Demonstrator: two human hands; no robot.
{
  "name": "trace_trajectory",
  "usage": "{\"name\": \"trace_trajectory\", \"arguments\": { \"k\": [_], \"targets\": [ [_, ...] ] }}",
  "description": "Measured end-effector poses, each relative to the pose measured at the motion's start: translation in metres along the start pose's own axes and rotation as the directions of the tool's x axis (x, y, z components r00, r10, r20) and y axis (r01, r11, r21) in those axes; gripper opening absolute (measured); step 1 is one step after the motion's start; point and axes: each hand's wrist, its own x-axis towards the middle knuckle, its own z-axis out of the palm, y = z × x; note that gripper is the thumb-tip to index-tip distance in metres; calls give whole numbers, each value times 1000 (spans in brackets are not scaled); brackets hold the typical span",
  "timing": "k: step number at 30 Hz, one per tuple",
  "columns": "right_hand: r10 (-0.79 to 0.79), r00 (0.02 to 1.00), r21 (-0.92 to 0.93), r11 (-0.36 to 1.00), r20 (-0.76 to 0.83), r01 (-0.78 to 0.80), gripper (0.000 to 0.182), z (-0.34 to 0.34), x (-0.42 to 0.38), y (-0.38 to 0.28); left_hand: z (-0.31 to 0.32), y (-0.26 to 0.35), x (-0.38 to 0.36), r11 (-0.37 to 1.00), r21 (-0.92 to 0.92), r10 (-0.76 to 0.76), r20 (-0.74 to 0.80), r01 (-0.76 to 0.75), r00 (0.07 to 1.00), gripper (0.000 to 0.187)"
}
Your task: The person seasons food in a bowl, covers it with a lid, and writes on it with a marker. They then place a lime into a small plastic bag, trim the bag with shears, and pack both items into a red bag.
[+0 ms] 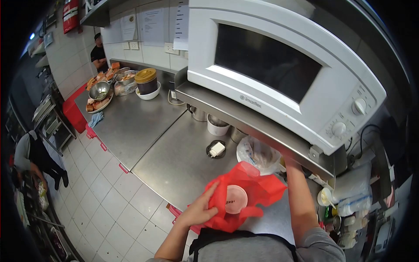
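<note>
A red plastic bag (266,190) lies at the front edge of the steel counter, with a round white-lidded container (236,199) in its opening. Dark handwriting marks the lid. My left hand (201,209) holds the bag's left side, thumb and fingers closed on the red plastic. My right arm reaches under the steel shelf below the microwave, and the shelf hides most of my right hand (289,158), so its fingers do not show. Beside it stands a tub lined with clear plastic (258,155). A white block (217,149) rests on a small dark dish nearby.
The white microwave (270,56) sits on a low steel shelf (253,124). Metal and white pots stand beneath. Farther left are a yellow-lidded jar (146,76), bowls and food pieces. One person stands at the far wall, another at the left. Bottles and bags crowd the right.
</note>
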Motion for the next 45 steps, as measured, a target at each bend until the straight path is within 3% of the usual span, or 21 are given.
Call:
{"name": "trace_trajectory", "arguments": {
  "k": [2,4,5,7,8,10,15,18,19,20,23,26,27,30,32,34,36,38,40,42,45],
  "targets": [
    [110,964,506,834,240,-221,40,5,-47,7,2,5,-2,992,-125,-23,-34,18,999,80],
    [107,813,642,558,573,-526,34,4,-124,-20,4,13,-4,1000,-14,2,-93,-4,996,80],
    [-10,884,645,688,467,-333,24,19,-169,-58,5,17,-4,999,45,20,-120,-15,993,80],
    [-85,796,552,763,599,-335,17,18,-218,-78,8,28,-7,977,205,94,-149,-62,984,81],
    [-254,837,309,945,485,108,18,20,-235,-85,10,40,-10,975,218,71,-151,-37,986,81],
    [-601,697,-170,697,390,696,23,29,-271,-114,15,41,-14,961,262,140,-179,-90,974,82],
    [-560,667,-120,715,490,689,15,115,-305,-67,30,64,-26,925,373,150,-182,-73,972,81],
    [-98,646,-423,680,757,599,22,128,-304,-32,45,78,-27,963,267,83,-198,-27,977,80],
    [-242,685,-353,713,687,606,26,119,-312,-31,48,80,-28,960,281,51,-215,12,975,80],
    [-491,479,-225,489,728,843,29,100,-310,-35,47,71,-30,961,275,93,-228,-27,969,81],
    [-690,520,190,676,504,712,31,14,-315,-72,49,63,-30,960,270,144,-227,-80,963,82],
    [-562,814,-524,655,143,545,30,-78,-303,-22,50,60,-29,979,194,113,-254,-64,961,83],
    [-333,943,-771,603,-7,207,37,-112,-310,-12,52,60,-28,979,197,105,-233,-59,967,83],
    [96,916,-886,231,-389,-401,80,-193,-325,100,62,74,-24,979,203,32,-211,12,977,81],
    [207,897,-833,336,-389,-439,72,-213,-342,128,63,78,-19,979,206,31,-156,1,987,80],
    [0,961,-899,354,-275,-257,64,-222,-345,165,59,68,-13,852,496,268,-137,-168,954,78],
    [32,980,-729,664,-194,-166,61,-208,-337,152,54,66,-13,904,423,143,-150,-67,978,79],
    [73,997,-272,961,40,-59,61,-184,-326,106,54,70,-16,937,349,89,-169,-25,982,79],
    [2,925,143,988,379,-61,63,-123,-326,-3,52,66,-15,925,374,130,-158,-62,979,78],
    [-343,700,436,899,626,50,64,-61,-322,-52,53,73,-19,921,387,107,-152,-41,982,78],
    [-448,569,477,872,690,108,65,42,-321,-75,54,78,-23,909,416,93,-141,-26,986,78]
  ]
}}
